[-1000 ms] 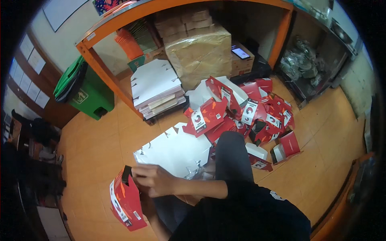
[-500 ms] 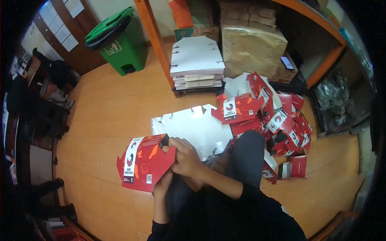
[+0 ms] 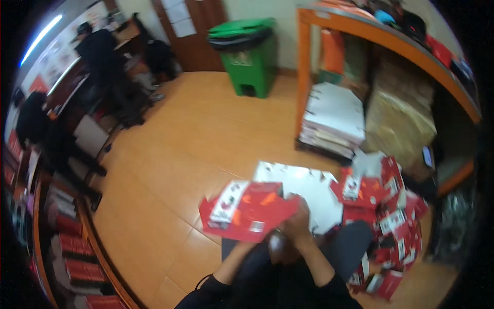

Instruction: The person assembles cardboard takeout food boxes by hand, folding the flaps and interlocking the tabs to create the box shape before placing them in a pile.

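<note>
A red cardboard carton [image 3: 247, 206] with a white label band and orange flecks is held up in front of me, its notched flaps sticking out at the ends. From beneath, my left hand [image 3: 246, 248] grips its near edge; the fingers are mostly hidden under the card. At the carton's right end, my right hand [image 3: 297, 217] is closed on the flap, a bit blurred. Just beyond lie flat white carton sheets [image 3: 301, 193] on the floor. A heap of red folded cartons [image 3: 393, 221] lies to the right, beside my knee.
A stack of white sheets [image 3: 334, 110] stands under an orange-framed table [image 3: 303, 62], next to a wrapped bundle [image 3: 401, 123]. Farther off is a green bin [image 3: 249, 62]. Two people [image 3: 100, 56] stand at a bench on the left. Red packs fill a shelf [image 3: 85, 252] at lower left.
My view has swung left, so the scene sits farther right and the people and shelf show. The carton is still in both hands and now looks more tilted.
</note>
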